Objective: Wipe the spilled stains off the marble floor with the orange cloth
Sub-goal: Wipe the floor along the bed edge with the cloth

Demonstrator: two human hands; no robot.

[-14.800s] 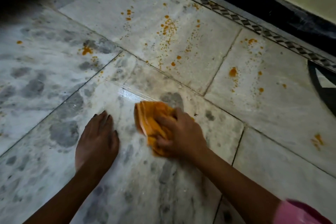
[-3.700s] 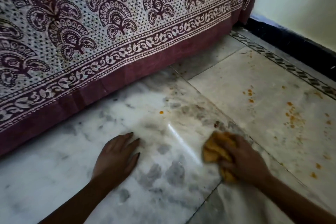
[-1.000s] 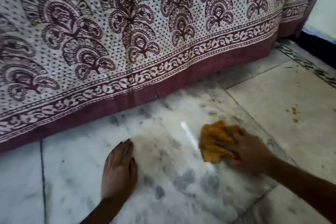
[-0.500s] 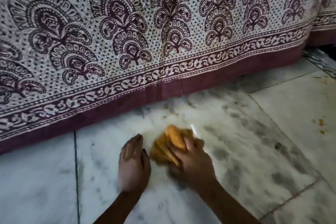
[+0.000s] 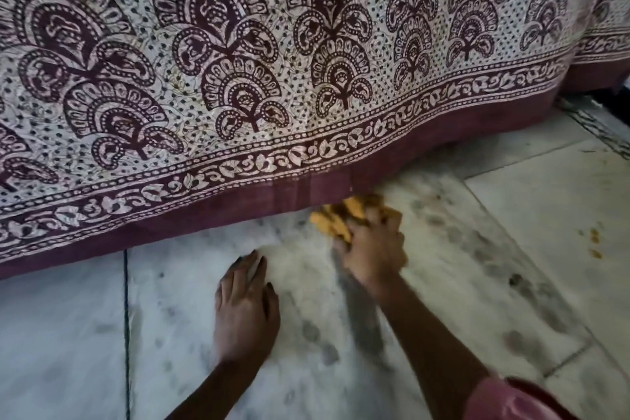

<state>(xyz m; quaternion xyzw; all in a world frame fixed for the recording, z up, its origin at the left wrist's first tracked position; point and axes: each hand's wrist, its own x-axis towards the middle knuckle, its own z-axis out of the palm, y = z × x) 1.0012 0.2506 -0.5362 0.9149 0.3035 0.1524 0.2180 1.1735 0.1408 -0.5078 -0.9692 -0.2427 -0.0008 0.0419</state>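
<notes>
Your right hand (image 5: 371,249) grips the orange cloth (image 5: 335,223), bunched I think; left hand (image 5: 245,310) flat. Press firmly by the bedspread (image 5: 306,78).

Across the upper half, a hanging printed cover (image 5: 238,61): cream ground, dark maroon fan motifs, a leaf band along the bottom, then a plain maroon hem (image 5: 460,133) reaching down to the floor. Below, white marble floor (image 5: 68,334) with grey mottling, cut by thin dark joints (image 5: 126,317). At right, a creamier slab (image 5: 545,208) and a dark patterned inlay strip (image 5: 613,143). Soft, dim light.
</notes>
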